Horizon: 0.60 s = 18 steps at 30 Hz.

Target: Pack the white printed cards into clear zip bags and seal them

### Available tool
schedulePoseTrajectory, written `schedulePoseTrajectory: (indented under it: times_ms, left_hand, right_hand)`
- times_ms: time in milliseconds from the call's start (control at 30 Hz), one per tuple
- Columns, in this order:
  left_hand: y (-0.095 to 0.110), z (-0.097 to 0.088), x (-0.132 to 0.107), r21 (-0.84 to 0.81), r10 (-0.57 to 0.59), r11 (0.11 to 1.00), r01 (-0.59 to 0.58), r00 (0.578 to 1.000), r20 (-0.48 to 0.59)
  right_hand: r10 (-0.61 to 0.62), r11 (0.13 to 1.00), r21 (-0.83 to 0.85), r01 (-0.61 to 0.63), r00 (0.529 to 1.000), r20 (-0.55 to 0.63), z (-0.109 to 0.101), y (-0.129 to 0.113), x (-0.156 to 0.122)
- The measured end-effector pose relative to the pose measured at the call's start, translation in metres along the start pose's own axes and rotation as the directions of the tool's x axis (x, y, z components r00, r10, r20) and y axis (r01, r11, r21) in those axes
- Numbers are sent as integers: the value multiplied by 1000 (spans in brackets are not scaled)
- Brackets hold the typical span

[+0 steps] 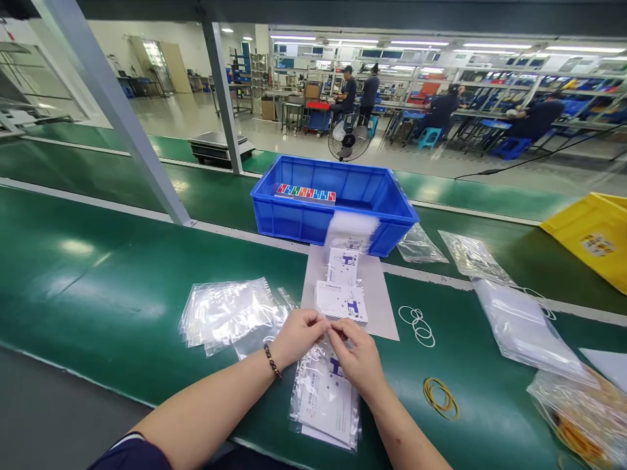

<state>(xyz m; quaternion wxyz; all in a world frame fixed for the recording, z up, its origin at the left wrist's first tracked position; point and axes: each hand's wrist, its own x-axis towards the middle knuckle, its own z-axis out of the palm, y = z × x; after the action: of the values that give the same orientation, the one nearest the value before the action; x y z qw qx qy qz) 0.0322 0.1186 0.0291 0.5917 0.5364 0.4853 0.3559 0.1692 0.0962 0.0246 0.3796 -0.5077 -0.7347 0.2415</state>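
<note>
My left hand (300, 336) and my right hand (360, 359) meet with fingertips pinched at the top edge of a clear plastic bag (326, 398). Inside the bag lies a white printed booklet with a purple picture. Just beyond my fingers, a stack of similar white booklets (340, 301) rests on a grey board (385, 320), with another printed booklet (343, 266) behind it. A pile of loose clear bags (230, 313) lies left of my left hand. My fingers partly cover the bag's opening.
A blue bin (294, 219) holding a colourful printed card (306, 192) stands behind the board. White rings (416, 325), yellow rubber bands (441, 398) and bagged sheets (529, 326) lie to the right, near a yellow bin (592, 238). A metal post (117, 117) rises at left. Several people work farther back.
</note>
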Motion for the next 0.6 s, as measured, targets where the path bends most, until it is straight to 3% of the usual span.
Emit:
schedulePoseTrajectory:
  times_ms: [133, 267, 433, 600]
  left_hand:
    - [-4, -1, -3, 182, 65, 981, -74, 997, 50]
    - [-3, 0, -5, 468, 142, 870, -155, 988, 62]
    - [0, -3, -2, 435, 56, 897, -80, 996, 68]
    - [1, -4, -2, 364, 68, 927, -89, 995, 71]
  right_hand:
    - [43, 997, -64, -40, 998, 40, 0, 4, 0]
    - [-55, 949, -315, 32, 996, -67, 9, 7, -3]
    - [-194, 848, -521, 92, 970, -145, 18, 4, -1]
    - [-225, 842, -531, 97, 957, -182, 17, 3, 0]
